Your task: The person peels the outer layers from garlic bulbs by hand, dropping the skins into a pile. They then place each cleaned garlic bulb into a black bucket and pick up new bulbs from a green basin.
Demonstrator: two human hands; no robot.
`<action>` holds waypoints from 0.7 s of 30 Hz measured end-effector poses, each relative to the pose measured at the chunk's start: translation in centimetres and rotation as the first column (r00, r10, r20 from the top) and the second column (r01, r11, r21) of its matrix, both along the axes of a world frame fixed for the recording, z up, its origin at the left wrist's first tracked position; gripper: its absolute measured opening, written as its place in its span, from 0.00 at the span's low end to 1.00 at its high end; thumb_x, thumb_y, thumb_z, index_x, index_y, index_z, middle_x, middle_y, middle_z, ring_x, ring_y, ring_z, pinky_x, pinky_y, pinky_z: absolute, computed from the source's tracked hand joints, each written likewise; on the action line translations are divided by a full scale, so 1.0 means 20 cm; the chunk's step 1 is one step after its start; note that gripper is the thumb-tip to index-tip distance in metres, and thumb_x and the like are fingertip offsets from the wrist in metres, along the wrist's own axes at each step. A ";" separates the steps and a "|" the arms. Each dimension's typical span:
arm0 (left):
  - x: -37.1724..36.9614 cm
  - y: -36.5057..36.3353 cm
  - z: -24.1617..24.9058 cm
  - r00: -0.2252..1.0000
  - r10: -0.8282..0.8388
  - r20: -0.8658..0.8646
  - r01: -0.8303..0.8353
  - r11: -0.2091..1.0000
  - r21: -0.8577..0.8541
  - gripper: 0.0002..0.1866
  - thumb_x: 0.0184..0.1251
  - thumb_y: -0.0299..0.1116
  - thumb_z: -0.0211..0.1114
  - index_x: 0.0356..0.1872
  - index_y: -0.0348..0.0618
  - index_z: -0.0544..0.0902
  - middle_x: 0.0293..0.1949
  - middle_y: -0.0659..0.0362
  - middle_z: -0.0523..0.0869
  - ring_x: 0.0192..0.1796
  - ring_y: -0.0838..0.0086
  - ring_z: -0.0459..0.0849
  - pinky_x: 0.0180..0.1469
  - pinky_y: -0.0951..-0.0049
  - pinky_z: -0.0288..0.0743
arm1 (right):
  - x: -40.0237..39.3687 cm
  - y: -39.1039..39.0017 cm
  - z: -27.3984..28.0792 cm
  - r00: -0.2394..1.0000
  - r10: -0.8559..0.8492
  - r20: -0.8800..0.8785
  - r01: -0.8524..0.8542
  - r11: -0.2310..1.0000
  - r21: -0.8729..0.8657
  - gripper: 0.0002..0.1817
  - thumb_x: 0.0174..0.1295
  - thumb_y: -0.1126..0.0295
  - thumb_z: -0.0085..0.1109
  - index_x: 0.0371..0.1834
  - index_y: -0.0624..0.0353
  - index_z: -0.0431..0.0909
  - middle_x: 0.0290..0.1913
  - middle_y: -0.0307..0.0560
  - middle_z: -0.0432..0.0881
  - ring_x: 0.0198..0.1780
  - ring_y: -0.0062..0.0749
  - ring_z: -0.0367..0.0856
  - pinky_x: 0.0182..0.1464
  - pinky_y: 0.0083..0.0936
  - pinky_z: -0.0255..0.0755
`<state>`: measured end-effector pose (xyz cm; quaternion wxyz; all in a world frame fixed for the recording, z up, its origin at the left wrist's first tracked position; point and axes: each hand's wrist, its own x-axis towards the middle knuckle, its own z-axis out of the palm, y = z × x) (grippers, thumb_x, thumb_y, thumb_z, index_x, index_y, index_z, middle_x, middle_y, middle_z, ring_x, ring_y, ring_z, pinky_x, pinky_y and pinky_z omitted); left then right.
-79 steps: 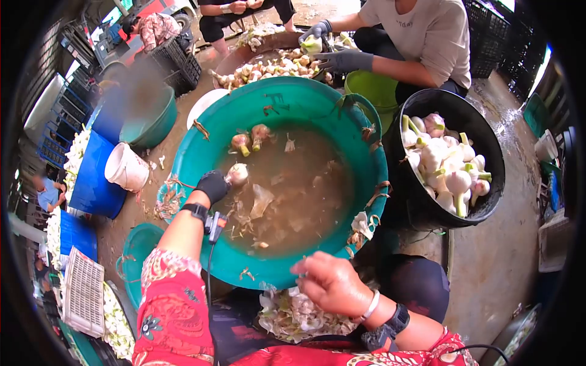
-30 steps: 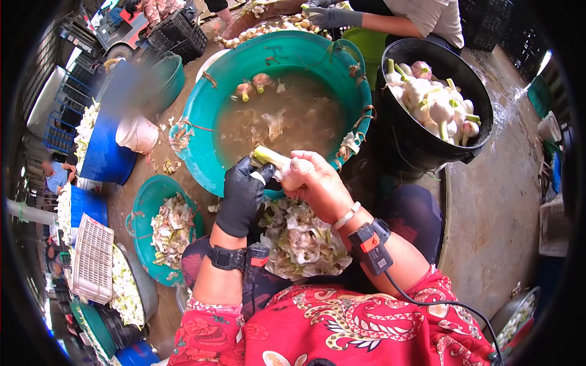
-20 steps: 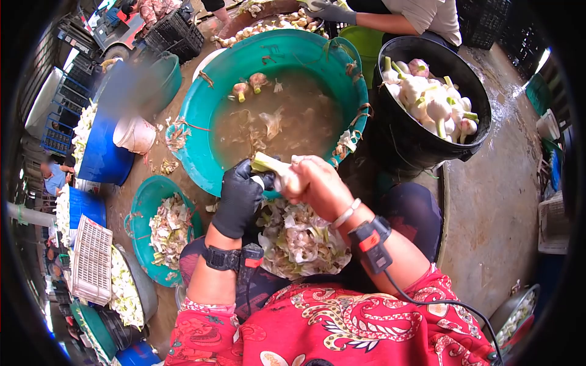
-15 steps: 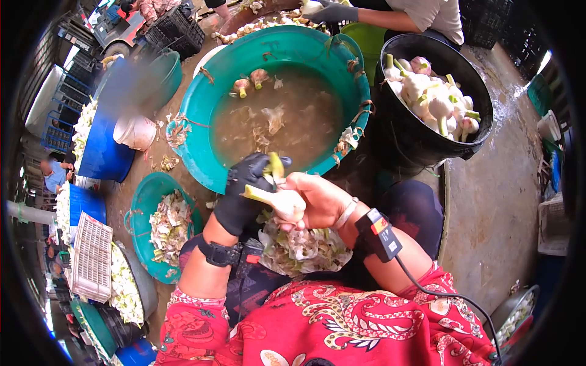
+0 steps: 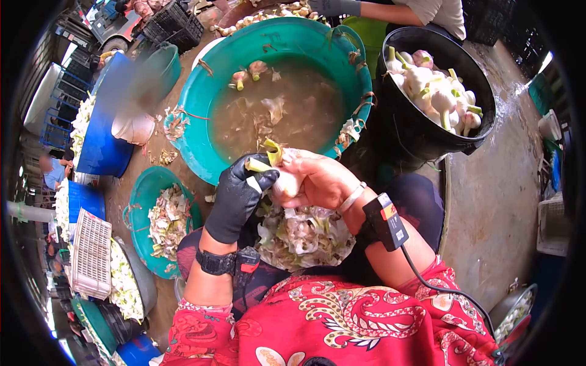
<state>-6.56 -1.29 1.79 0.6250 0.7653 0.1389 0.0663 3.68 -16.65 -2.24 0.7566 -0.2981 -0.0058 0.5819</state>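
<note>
A white garlic bulb (image 5: 285,188) with a short cut green stem is between my two hands, above my lap. My right hand (image 5: 326,180), bare, is closed around the bulb from the right. My left hand (image 5: 235,198), in a black glove, pinches at the bulb's neck beside the stem. A yellow-green strip of husk (image 5: 273,151) sticks up by my right fingertips; whether it is still attached is hard to see. Below the hands lies a pile of peeled garlic skins (image 5: 305,241).
In front stands a green tub (image 5: 195,143) of murky water with floating bulbs and skins. A black bucket (image 5: 403,134) of garlic bulbs (image 5: 442,97) is to its right. A small green basin (image 5: 139,201) with skins sits left. A co-worker's gloved hand (image 5: 336,6) shows at the top.
My left hand has turned and shifted slightly down, its fingers now at the bulb's neck. The bulb and right hand have risen a little. The co-worker's hand has moved up, partly out of view.
</note>
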 end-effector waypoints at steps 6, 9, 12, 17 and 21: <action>0.04 0.08 -0.05 0.999 0.042 0.029 -0.035 0.975 -0.218 0.09 0.62 0.24 0.64 0.43 0.37 0.83 0.37 0.63 0.85 0.39 0.81 0.80 0.45 0.76 0.75 | -0.11 0.07 0.00 0.773 -0.444 0.453 0.470 0.881 0.062 0.06 0.67 0.74 0.55 0.40 0.64 0.80 0.36 0.40 0.83 0.36 0.21 0.79 0.39 0.19 0.73; 0.02 0.15 -0.06 0.991 0.056 0.121 -0.055 0.998 -0.011 0.10 0.66 0.28 0.61 0.44 0.34 0.83 0.41 0.58 0.86 0.43 0.73 0.84 0.48 0.73 0.77 | -0.06 0.06 -0.06 0.087 -0.388 0.918 0.560 0.781 0.277 0.03 0.64 0.79 0.56 0.37 0.64 0.80 0.33 0.41 0.80 0.34 0.25 0.78 0.36 0.22 0.71; 0.04 0.31 -0.09 0.957 0.279 0.082 -0.219 0.878 -0.427 0.13 0.67 0.30 0.61 0.46 0.30 0.82 0.43 0.54 0.85 0.45 0.69 0.84 0.50 0.69 0.79 | -0.13 0.01 0.05 -0.205 -0.283 0.937 0.246 0.912 0.329 0.05 0.53 0.81 0.59 0.34 0.64 0.79 0.30 0.50 0.78 0.33 0.45 0.79 0.37 0.33 0.73; 0.00 0.40 -0.01 0.925 0.339 0.172 -0.226 0.855 -0.467 0.15 0.66 0.31 0.63 0.49 0.31 0.80 0.46 0.53 0.84 0.48 0.67 0.84 0.52 0.66 0.79 | -0.18 -0.05 -0.10 -0.183 0.346 0.920 -0.108 0.923 -0.369 0.11 0.52 0.75 0.61 0.40 0.61 0.81 0.33 0.56 0.82 0.37 0.53 0.81 0.41 0.39 0.75; -0.01 0.30 -0.01 0.951 0.269 0.154 -0.086 0.705 -0.704 0.17 0.68 0.33 0.61 0.53 0.31 0.78 0.50 0.49 0.83 0.53 0.62 0.83 0.59 0.62 0.77 | -0.14 -0.04 -0.05 -0.122 0.488 0.864 0.029 0.872 -0.488 0.16 0.51 0.67 0.69 0.42 0.61 0.81 0.33 0.56 0.83 0.34 0.47 0.82 0.39 0.37 0.76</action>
